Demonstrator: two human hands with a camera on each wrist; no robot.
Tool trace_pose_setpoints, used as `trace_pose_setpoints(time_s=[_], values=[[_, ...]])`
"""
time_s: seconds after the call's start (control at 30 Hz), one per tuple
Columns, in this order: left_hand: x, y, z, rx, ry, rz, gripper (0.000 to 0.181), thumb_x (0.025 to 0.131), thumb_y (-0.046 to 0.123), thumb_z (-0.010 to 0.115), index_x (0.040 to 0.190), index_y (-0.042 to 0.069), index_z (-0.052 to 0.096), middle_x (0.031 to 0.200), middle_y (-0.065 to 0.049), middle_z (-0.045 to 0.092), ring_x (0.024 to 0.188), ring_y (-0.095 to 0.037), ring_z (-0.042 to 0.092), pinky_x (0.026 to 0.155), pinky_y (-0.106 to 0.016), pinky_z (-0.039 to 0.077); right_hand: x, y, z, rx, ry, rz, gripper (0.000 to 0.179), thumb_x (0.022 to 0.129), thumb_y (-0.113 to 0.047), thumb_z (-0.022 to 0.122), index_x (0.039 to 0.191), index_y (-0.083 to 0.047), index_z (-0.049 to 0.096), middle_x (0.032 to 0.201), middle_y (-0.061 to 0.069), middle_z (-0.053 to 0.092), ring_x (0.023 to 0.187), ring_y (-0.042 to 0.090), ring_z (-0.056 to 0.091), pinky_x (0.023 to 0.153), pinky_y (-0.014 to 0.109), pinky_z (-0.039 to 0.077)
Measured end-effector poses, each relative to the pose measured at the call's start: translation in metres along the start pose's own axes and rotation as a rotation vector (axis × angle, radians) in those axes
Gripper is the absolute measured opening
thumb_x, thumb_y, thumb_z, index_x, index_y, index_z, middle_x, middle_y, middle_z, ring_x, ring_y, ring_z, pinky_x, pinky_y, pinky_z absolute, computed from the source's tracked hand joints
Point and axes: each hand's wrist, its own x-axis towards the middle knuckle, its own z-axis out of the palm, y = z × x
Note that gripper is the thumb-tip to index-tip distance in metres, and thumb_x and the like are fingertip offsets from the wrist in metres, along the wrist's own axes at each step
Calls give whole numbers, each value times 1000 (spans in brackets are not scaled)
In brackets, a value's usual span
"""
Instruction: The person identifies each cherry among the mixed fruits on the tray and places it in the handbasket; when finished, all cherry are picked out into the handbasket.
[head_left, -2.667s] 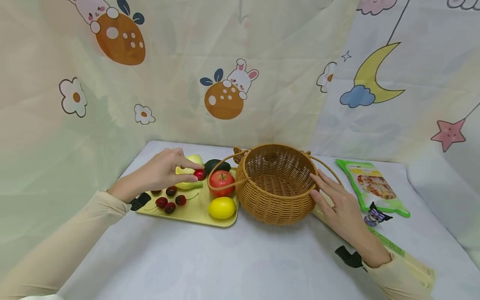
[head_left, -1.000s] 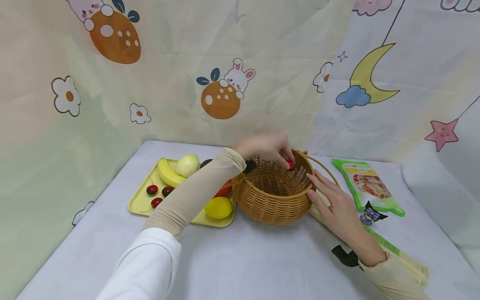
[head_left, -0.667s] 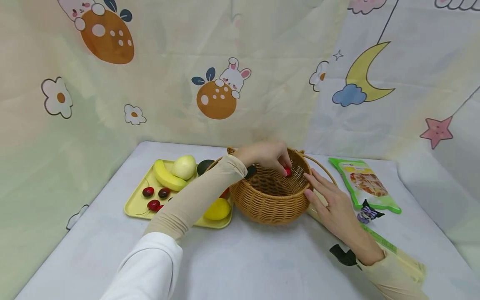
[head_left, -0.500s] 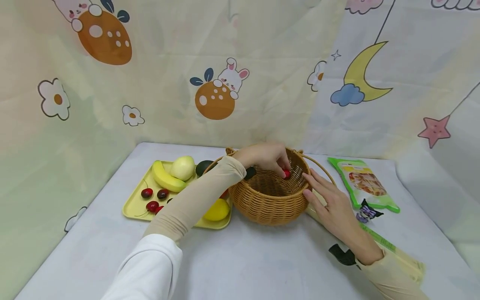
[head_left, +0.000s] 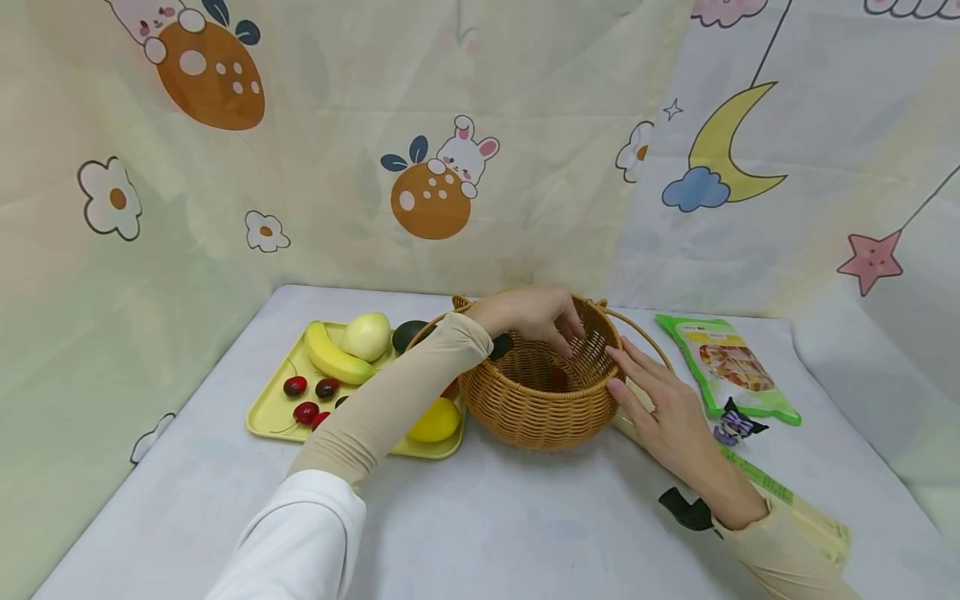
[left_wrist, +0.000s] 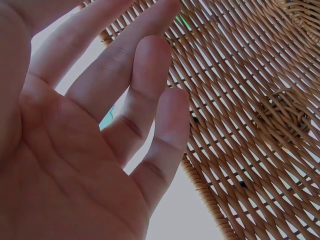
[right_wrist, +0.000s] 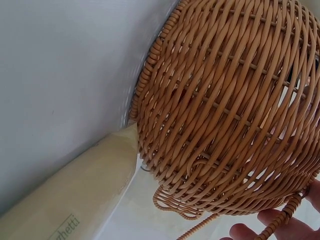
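Note:
My left hand [head_left: 536, 317] hangs inside the brown wicker basket [head_left: 536, 417], its fingers loosely bent and nothing between them. In the left wrist view its palm [left_wrist: 75, 165] faces the camera beside the woven wall [left_wrist: 235, 100]. A small red fruit, seemingly a cherry [head_left: 558, 379], lies low in the basket, partly in shadow. On the basket's right rim rest the thumb and extended fingers of my right hand [head_left: 667, 417]. The right wrist view shows fingertips [right_wrist: 285, 227] near the rim and the handle [right_wrist: 280, 220].
Left of the basket, a yellow tray [head_left: 262, 421] bears a banana [head_left: 333, 357], a pale round fruit [head_left: 367, 336], a dark green fruit [head_left: 407, 335], a lemon [head_left: 435, 421] and several cherries [head_left: 306, 412]. Right are a green food bag [head_left: 735, 367], a small figurine [head_left: 737, 423] and a spaghetti pack [right_wrist: 75, 195].
My left hand has picked the cherry from the tray, carried it right into the basket and let it go; it now lies inside. The right hand has stayed at the rim.

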Motion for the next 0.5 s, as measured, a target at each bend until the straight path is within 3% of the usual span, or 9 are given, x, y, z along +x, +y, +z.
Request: trace_pose_setpoints(time_s=[0.5], values=[[0,0,1,6,5,-5,38,92,24,79,128,12,74,123,-2,76,111,-12,73,93,-24,56,0,-1,0,6,-2,-7,48,101,-20,65,149,-20,56,159,8,48,138,41,53,96,59,50]])
